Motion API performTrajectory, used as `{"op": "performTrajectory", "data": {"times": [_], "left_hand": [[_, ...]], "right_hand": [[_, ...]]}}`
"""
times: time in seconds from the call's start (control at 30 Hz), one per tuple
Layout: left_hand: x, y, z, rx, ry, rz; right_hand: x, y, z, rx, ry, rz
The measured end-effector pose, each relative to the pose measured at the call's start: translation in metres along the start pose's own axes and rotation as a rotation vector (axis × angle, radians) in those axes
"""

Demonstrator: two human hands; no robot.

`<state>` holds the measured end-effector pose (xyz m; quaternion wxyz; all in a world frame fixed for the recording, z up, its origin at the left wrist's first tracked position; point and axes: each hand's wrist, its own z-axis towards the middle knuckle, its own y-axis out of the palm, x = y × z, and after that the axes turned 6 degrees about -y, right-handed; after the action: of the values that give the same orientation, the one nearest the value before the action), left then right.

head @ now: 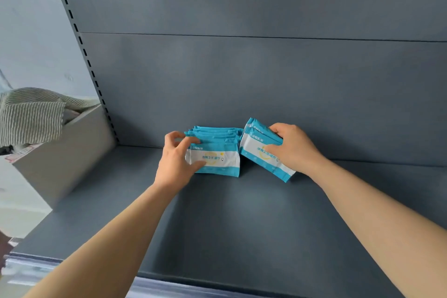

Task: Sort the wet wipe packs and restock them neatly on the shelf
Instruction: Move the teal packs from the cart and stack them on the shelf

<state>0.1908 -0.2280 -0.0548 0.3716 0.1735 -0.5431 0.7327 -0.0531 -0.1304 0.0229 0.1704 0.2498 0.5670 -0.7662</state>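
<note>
- Dark blue-grey shelf [242, 225] boards fill my view, with a matching back panel [242, 80] rising behind.
- One row of packs [217, 159] stands upright near the back of the shelf. The packs are blue and white, faces toward me, one behind another.
- My left hand [177, 159] holds the row's left end, thumb on the front pack and fingers curled over the top edges.
- Just right of the row, a bundle of packs [256, 152] leans tilted, its upper edge close against the row. I cannot tell whether its lower corner rests on the shelf.
- My right hand [292, 147] grips this bundle from its right side, fingers wrapped around it.
- I judge the step in hand to be setting this bundle down beside the row.
- The next move calls for tipping the bundle upright, squaring its bottom edge to the shelf and sliding it flush, while my left hand steadies the row against toppling.
- Off to the left, a cardboard box [63, 152] carries a striped cloth [31, 116], beside the slotted upright [82, 43].
</note>
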Motion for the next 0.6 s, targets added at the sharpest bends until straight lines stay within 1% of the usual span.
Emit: {"op": "performTrajectory", "data": {"times": [0.1,0.23,0.3,0.37,0.5,0.6], "left_hand": [[-0.002,-0.004,-0.001,-0.036,0.015,-0.033],[-0.006,-0.012,-0.004,-0.061,0.131,-0.054],[-0.007,-0.014,-0.005,-0.082,0.133,-0.074],[-0.006,-0.012,-0.002,-0.089,0.074,-0.08],[0.007,-0.003,0.01,-0.072,-0.19,-0.095],[0.009,-0.001,0.011,-0.057,-0.232,-0.045]], "right_hand": [[-0.001,0.0,0.001,-0.002,0.004,-0.011],[-0.002,-0.004,-0.001,0.008,0.013,-0.012],[-0.002,-0.005,-0.001,0.016,0.014,-0.009],[-0.002,-0.006,-0.002,0.015,0.016,-0.005],[-0.003,-0.013,-0.002,0.033,0.012,0.004],[-0.006,-0.023,-0.006,0.056,-0.004,0.056]]}}
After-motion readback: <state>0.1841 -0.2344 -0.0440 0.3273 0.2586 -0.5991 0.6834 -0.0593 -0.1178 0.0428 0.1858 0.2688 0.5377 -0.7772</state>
